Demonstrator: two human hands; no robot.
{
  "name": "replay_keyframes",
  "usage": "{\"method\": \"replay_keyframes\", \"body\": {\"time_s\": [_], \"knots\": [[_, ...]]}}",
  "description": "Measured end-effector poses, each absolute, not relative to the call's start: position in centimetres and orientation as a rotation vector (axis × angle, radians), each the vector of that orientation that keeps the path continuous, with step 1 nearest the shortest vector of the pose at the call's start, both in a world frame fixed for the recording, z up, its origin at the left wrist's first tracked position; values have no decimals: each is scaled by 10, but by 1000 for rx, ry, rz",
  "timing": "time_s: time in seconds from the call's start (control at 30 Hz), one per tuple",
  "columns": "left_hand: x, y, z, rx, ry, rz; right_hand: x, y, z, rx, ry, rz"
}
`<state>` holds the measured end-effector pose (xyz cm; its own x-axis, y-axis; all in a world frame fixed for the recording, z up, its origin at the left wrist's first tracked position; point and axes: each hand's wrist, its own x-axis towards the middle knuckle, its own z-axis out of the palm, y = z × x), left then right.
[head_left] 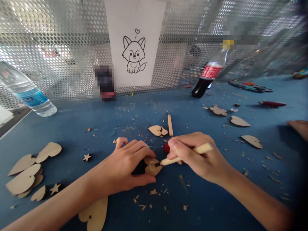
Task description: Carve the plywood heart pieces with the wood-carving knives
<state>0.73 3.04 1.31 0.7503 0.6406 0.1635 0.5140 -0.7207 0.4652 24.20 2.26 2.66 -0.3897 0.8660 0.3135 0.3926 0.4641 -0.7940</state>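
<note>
On the blue table, my left hand (131, 160) grips a small wooden heart (153, 167) between its thumb and fingers. My right hand (194, 155) is closed round a carving tool (176, 159) with a pale wooden handle. The tool's dark tip touches the face of the heart. A red object (166, 148), partly hidden, lies behind my right fingers. Just beyond my hands are another wooden heart (156, 130) with a hole and a second wooden-handled tool (170, 125). Under my left forearm, a larger wooden heart (95, 215) is partly covered.
Several wooden hearts (24, 179) and small stars (87, 157) lie at the left. More wooden pieces (240, 121) and shavings are on the right, near another person's hand (298, 128). A water bottle (31, 93), a cola bottle (209, 75) and a fox drawing (134, 54) stand along the mesh.
</note>
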Motion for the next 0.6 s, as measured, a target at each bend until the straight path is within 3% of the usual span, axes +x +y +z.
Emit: {"method": "replay_keyframes", "body": {"time_s": [0.6], "knots": [[8, 30, 14, 2594, 880, 451, 241, 23, 30, -1089, -2025, 828]]}}
